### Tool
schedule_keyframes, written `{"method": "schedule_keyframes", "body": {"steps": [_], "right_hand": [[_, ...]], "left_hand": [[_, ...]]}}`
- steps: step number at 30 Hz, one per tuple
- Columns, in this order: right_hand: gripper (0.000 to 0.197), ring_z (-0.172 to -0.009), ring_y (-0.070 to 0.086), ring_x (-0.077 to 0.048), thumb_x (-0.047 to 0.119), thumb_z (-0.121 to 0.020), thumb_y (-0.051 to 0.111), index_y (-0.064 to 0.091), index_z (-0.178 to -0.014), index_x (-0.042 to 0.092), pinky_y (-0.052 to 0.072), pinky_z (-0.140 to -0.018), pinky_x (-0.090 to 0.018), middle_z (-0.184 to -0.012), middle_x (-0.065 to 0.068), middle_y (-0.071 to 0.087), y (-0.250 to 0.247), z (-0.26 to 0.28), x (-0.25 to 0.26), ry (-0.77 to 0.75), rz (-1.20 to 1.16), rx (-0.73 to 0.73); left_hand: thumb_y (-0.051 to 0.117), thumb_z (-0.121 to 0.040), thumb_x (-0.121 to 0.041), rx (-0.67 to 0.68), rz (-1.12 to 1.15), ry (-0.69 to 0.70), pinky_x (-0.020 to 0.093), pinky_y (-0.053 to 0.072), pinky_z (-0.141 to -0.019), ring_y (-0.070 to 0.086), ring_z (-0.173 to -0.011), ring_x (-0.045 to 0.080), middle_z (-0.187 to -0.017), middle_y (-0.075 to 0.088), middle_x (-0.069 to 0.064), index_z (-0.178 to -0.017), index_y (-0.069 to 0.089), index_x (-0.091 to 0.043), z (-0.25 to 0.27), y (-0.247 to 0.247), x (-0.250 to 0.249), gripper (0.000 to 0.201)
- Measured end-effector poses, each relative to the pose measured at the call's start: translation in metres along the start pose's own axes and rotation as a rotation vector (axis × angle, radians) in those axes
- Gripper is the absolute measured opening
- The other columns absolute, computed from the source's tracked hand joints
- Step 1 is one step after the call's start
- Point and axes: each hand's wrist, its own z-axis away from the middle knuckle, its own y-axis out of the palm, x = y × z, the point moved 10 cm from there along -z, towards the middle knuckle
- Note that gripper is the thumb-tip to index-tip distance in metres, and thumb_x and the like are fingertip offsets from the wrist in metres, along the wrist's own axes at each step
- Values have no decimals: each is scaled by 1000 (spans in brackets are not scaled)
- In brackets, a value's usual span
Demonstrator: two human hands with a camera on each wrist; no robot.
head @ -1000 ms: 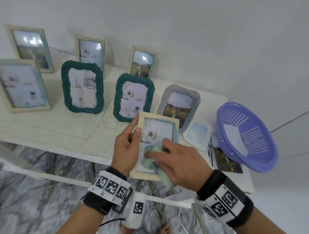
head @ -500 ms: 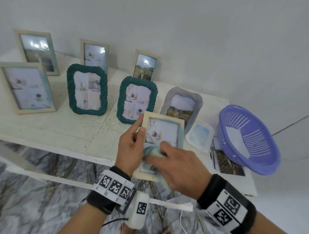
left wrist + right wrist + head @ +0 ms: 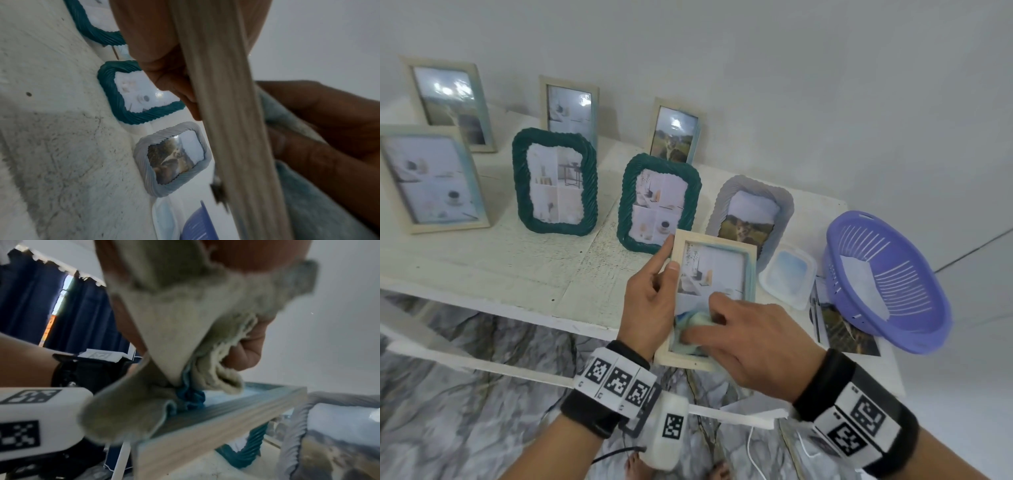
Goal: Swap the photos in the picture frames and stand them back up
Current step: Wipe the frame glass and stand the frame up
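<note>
**A cloth on the glass of the pale wooden frame**

The left hand (image 3: 650, 301) holds the pale wooden frame (image 3: 714, 246) by its left edge, thumb on the front and fingers curled behind, keeping it lifted above the near edge of the white worktop (image 3: 482, 274). The right hand (image 3: 753, 342) presses a bunched cloth (image 3: 693, 322) against the lower part of the glass, fingers curled over it.

From above, the cloth is mostly hidden under that hand. The right wrist view shows more: the cloth (image 3: 185, 321) is beige with a blue fold touching the glass, one corner drooping over the frame's edge. The left wrist view shows the frame edge-on (image 3: 230, 113).

Behind stand two green frames (image 3: 659, 202), a grey frame (image 3: 751, 212) and several pale ones. A purple basket (image 3: 887, 284) sits to the right.
</note>
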Motion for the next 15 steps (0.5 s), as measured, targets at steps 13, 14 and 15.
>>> {"method": "schedule_keyframes", "body": {"steps": [13, 14, 15], "right_hand": [[32, -74, 58, -20, 45, -94, 29, 53, -99, 25, 47, -63, -36, -88, 6, 55, 20, 8, -26, 500, -177, -60], [34, -78, 57, -19, 47, -93, 28, 54, -99, 26, 47, -66, -36, -89, 7, 55, 20, 9, -27, 520, -221, -66], [35, -80, 58, -18, 47, -93, 28, 55, -100, 26, 47, -69, -35, -90, 7, 55, 17, 9, -28, 535, -242, -85]], "left_hand": [[47, -102, -17, -190, 32, 32, 19, 23, -46, 20, -47, 6, -56, 29, 1, -141, 49, -28, -10, -22, -5, 40], [47, -102, -18, -201, 39, 25, 20, 25, -47, 22, -49, 7, -58, 31, 4, -141, 49, -29, -10, -24, -4, 40], [47, -102, -18, -210, 47, 26, 21, 28, -49, 27, -51, 8, -60, 37, 5, -141, 48, -30, -11, -26, -3, 40]]}}
